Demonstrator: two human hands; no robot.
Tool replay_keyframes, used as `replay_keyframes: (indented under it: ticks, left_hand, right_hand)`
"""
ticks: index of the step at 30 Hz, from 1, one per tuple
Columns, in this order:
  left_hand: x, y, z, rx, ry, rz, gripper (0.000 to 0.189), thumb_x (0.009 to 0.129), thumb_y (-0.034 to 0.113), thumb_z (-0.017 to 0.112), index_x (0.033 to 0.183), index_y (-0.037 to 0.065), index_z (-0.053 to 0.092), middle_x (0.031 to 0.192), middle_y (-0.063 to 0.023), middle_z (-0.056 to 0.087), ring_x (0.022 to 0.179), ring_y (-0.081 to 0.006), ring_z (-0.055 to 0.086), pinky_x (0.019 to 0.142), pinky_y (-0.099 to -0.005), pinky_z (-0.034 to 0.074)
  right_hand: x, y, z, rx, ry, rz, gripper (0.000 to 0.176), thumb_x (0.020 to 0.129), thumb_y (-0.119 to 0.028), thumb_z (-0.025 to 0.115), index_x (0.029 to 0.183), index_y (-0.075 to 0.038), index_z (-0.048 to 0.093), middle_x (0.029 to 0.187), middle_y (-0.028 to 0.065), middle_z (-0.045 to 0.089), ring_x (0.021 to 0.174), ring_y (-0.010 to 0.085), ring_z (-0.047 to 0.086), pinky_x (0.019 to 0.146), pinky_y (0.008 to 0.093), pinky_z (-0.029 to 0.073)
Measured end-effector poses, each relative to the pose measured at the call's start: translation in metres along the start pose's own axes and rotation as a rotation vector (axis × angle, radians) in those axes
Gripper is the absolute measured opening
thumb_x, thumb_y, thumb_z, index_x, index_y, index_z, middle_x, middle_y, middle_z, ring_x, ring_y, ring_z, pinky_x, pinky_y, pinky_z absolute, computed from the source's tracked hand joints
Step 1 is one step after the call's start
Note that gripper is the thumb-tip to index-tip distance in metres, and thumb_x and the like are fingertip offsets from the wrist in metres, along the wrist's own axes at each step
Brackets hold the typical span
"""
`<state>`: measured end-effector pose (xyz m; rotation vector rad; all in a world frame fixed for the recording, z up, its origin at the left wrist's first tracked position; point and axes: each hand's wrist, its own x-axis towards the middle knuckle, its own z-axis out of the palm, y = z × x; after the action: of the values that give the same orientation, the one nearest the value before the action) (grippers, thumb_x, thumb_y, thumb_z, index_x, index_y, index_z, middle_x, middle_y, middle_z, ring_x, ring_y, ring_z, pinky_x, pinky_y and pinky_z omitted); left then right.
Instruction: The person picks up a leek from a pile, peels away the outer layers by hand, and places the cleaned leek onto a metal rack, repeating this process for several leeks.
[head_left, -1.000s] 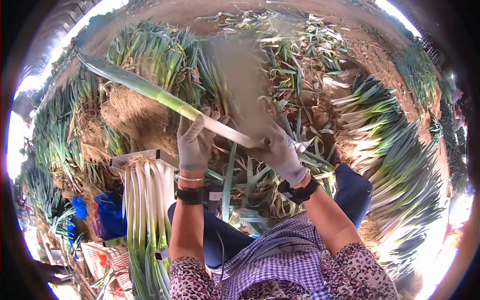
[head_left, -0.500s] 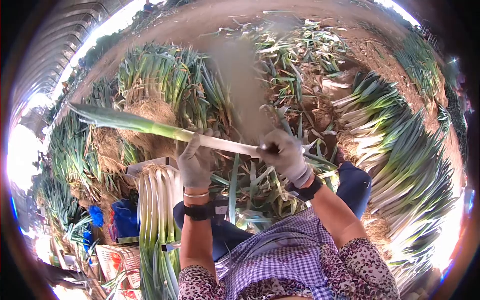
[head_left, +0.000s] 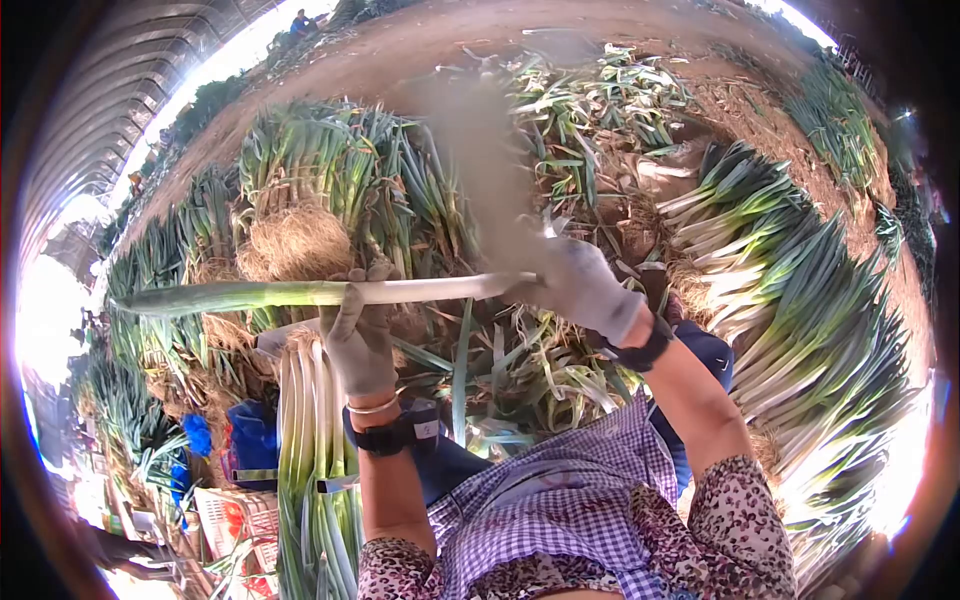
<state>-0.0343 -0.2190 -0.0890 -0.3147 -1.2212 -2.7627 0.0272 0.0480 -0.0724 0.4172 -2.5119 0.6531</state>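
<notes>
Both gloved: left hand (head_left: 358, 335) and right hand (head_left: 578, 285) closed around leek (head_left: 300, 293).

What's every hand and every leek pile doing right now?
leek: held level in both hands, white end clean
left hand: gloved, shut around the leek's middle
right hand: gloved, shut on the leek's white end
rooted leeks: heaped, roots on
clean leeks: laid side by side
right-side stack: piled in rows
</notes>
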Motion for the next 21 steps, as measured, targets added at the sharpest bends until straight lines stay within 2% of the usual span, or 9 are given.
replay_keyframes:
  ticks: [3,5,7,8,11,15,16,19,21]
  left_hand:
    - [-0.007,0.005,-0.006,-0.010,-0.084,0.019,0.027,0.091,0.006,0.062,0.116,0.005,0.053,0.108,-0.0079,0.059,0.104,-0.0258,0.059,0.103,-0.0490,0.045]
    - [-0.008,0.008,-0.013,-0.039,-0.180,0.026,0.031,0.089,0.006,0.064,0.118,0.007,0.053,0.108,-0.0072,0.058,0.104,-0.0246,0.058,0.106,-0.0530,0.040]
    - [-0.010,0.009,-0.018,-0.100,-0.313,0.022,0.035,0.088,0.007,0.067,0.120,0.007,0.052,0.107,-0.0068,0.057,0.103,-0.0245,0.057,0.108,-0.0573,0.035]
    - [-0.013,0.011,-0.018,-0.113,-0.311,0.006,0.040,0.086,0.006,0.069,0.121,0.009,0.051,0.105,-0.0063,0.056,0.102,-0.0242,0.056,0.109,-0.0613,0.030]
    - [-0.014,0.013,-0.015,-0.155,-0.344,0.005,0.033,0.090,0.012,0.065,0.119,0.010,0.051,0.098,-0.0040,0.052,0.093,-0.0216,0.054,0.109,-0.0602,0.031]
    - [-0.023,0.016,0.000,-0.323,-0.168,-0.137,0.012,0.095,0.021,0.057,0.099,0.011,0.052,0.080,-0.0006,0.041,0.074,-0.0173,0.044,0.106,-0.0578,0.033]
    - [-0.023,0.012,-0.004,-0.319,-0.145,-0.147,0.013,0.096,0.023,0.055,0.093,0.011,0.051,0.076,-0.0001,0.038,0.070,-0.0166,0.040,0.105,-0.0568,0.034]
    - [-0.022,0.004,-0.012,-0.347,-0.160,-0.139,0.024,0.097,0.023,0.052,0.078,0.012,0.044,0.066,0.0005,0.031,0.061,-0.0152,0.034,0.099,-0.0521,0.039]
    - [-0.020,-0.001,-0.015,-0.363,-0.233,-0.105,0.029,0.097,0.023,0.051,0.072,0.013,0.041,0.062,0.0006,0.030,0.057,-0.0146,0.032,0.094,-0.0488,0.041]
  right_hand:
    - [0.007,0.002,0.010,0.012,-0.329,0.073,0.032,0.091,-0.038,0.057,0.108,-0.014,0.069,0.094,0.0076,0.069,0.083,0.0265,0.068,0.074,0.0397,0.052]
    - [0.008,0.002,0.015,0.024,-0.447,0.084,0.030,0.092,-0.037,0.055,0.107,-0.015,0.069,0.091,0.0079,0.069,0.081,0.0278,0.068,0.074,0.0401,0.052]
    - [0.005,0.002,0.019,0.025,-0.480,0.029,0.030,0.093,-0.036,0.053,0.106,-0.015,0.070,0.087,0.0082,0.069,0.079,0.0292,0.067,0.073,0.0405,0.052]
    - [0.002,0.002,0.021,0.058,-0.455,0.015,0.029,0.093,-0.035,0.053,0.104,-0.014,0.070,0.085,0.0084,0.069,0.077,0.0294,0.067,0.072,0.0409,0.052]
    - [-0.008,-0.003,0.027,0.105,-0.434,-0.001,0.026,0.093,-0.031,0.052,0.097,-0.013,0.069,0.080,0.0089,0.067,0.073,0.0300,0.067,0.069,0.0421,0.052]
    - [-0.015,0.000,0.036,0.069,-0.489,-0.006,0.021,0.092,-0.027,0.052,0.090,-0.012,0.067,0.075,0.0089,0.065,0.072,0.0303,0.066,0.068,0.0430,0.051]
    - [-0.017,0.001,0.037,0.072,-0.490,-0.024,0.020,0.091,-0.027,0.053,0.089,-0.012,0.066,0.074,0.0087,0.064,0.071,0.0302,0.066,0.068,0.0431,0.051]
    - [-0.022,0.000,0.036,-0.069,-0.569,-0.072,0.021,0.092,-0.024,0.056,0.103,-0.011,0.067,0.079,0.0124,0.064,0.069,0.0318,0.063,0.063,0.0417,0.049]
    - [-0.030,0.001,0.036,0.001,-0.405,-0.166,0.013,0.089,-0.022,0.056,0.093,-0.011,0.063,0.070,0.0089,0.060,0.064,0.0292,0.063,0.057,0.0411,0.049]
